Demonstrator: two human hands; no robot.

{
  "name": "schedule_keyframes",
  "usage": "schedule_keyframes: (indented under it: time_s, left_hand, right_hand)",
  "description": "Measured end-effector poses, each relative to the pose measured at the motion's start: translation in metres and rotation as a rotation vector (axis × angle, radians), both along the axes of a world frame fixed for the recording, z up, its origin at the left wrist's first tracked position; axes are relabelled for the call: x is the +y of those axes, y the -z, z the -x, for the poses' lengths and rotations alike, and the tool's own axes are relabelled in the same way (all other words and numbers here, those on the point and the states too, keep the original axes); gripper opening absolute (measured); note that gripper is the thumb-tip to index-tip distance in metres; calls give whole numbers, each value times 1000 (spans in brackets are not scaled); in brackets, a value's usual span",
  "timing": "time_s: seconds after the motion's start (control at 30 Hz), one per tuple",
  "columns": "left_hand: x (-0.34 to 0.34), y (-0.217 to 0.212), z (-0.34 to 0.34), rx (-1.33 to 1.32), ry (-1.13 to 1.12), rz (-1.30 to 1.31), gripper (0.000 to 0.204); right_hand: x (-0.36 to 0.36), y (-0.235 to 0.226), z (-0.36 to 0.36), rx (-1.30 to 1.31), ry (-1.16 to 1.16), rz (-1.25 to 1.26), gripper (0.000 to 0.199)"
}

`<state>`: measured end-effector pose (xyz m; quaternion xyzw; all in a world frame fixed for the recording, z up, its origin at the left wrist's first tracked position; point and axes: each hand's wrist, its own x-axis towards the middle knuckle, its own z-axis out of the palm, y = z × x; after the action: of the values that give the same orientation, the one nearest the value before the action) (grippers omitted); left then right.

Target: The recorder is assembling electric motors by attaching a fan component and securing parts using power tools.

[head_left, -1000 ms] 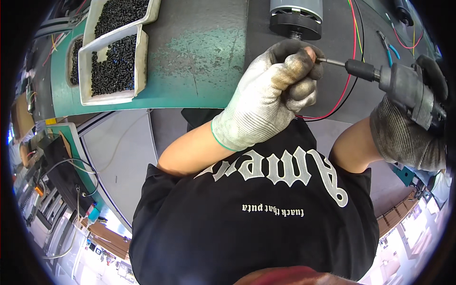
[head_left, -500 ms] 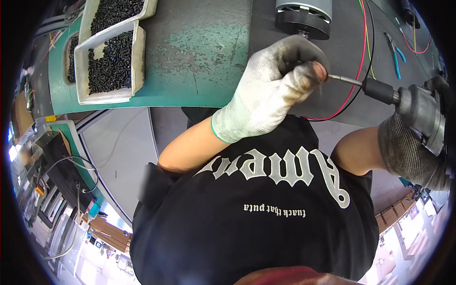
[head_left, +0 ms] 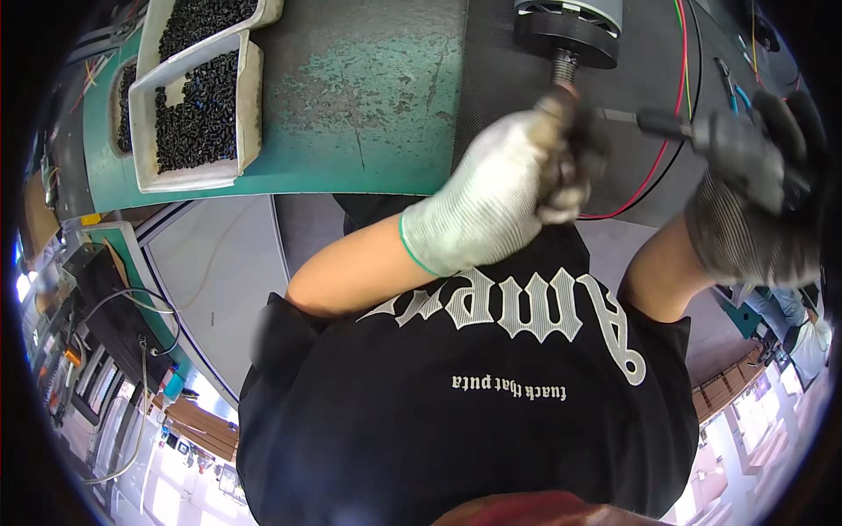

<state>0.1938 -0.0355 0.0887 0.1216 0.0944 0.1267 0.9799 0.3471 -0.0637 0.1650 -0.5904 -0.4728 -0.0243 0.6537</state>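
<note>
My left hand (head_left: 509,188), in a white glove with blackened fingers, is closed, its fingers curled and partly blurred. Its raised fingertip meets the lower end of the threaded shaft (head_left: 564,67) of a grey and black motor (head_left: 570,33). Whatever the curled fingers hold is hidden. On the right, my right hand (head_left: 754,223) wears a dark grey glove and grips a power screwdriver (head_left: 737,149), smeared by motion. The screwdriver's thin bit (head_left: 619,115) points left toward my left hand, ending close to its fingers.
Two white bins (head_left: 250,114) of small black parts stand at the left on the green worktop (head_left: 351,158). Red, green and black wires (head_left: 682,70) curve down right of the motor. Blue-handled pliers (head_left: 735,92) lie beyond my right hand.
My left fingertips have shifted up and left onto the shaft end, baring its thread. The screwdriver has moved up and left with my right hand, its bit now pointing more level.
</note>
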Motion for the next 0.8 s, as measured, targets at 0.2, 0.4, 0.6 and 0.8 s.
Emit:
schedule_keyframes:
  time_s: [0.2, 0.4, 0.6, 0.8]
  left_hand:
    - [24, 17, -8, 252, -264, 146, 30]
    - [24, 15, -9, 316, -277, -87, 26]
    - [29, 16, -10, 405, -239, -165, 26]
    - [27, 14, -11, 455, -218, -214, 27]
  right_hand:
    - [19, 14, -7, 63, -119, -47, 32]
    - [22, 24, -30, 590, -683, -296, 31]
    - [24, 23, -30, 313, -396, -163, 32]
    - [22, 20, -27, 16, -126, -67, 32]
